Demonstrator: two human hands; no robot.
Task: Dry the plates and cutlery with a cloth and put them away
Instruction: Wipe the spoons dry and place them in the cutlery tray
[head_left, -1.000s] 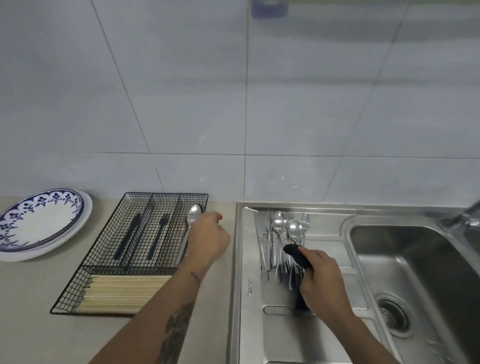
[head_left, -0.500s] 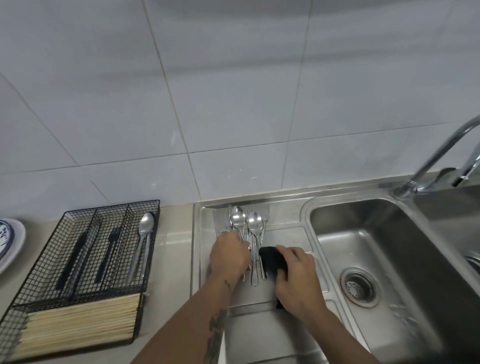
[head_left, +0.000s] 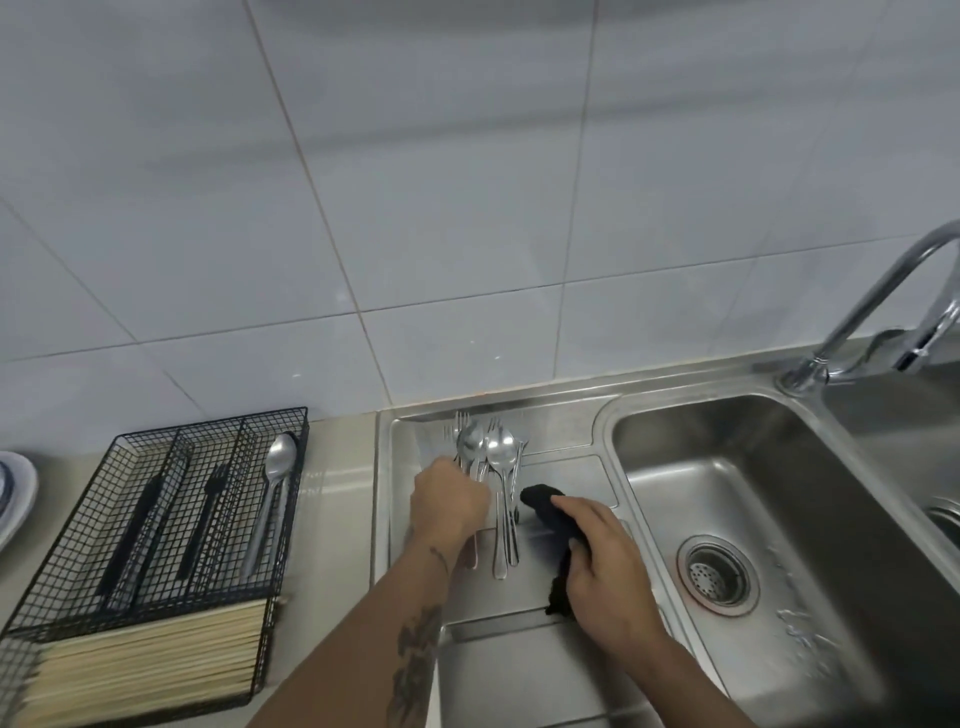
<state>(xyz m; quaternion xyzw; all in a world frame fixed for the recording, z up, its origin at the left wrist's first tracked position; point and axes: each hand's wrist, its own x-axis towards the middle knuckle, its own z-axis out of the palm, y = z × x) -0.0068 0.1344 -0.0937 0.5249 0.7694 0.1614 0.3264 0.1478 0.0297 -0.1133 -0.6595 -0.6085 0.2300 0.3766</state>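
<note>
Steel drainboard (head_left: 566, 670) beside sink (head_left: 737, 499), grey tile wall behind. Left hand (head_left: 449, 506) curled down over cutlery (head_left: 493, 467) on the drainboard; grip looks closed on the handles, exact piece hidden. Right hand (head_left: 605, 569), just right of it, clamps black cloth (head_left: 550, 512). Well left on the tabletop: wire tray (head_left: 156, 525) with spoon (head_left: 270, 499), dark utensils, chopsticks (head_left: 145, 660). Plate (head_left: 15, 493) at far-left edge.
</note>
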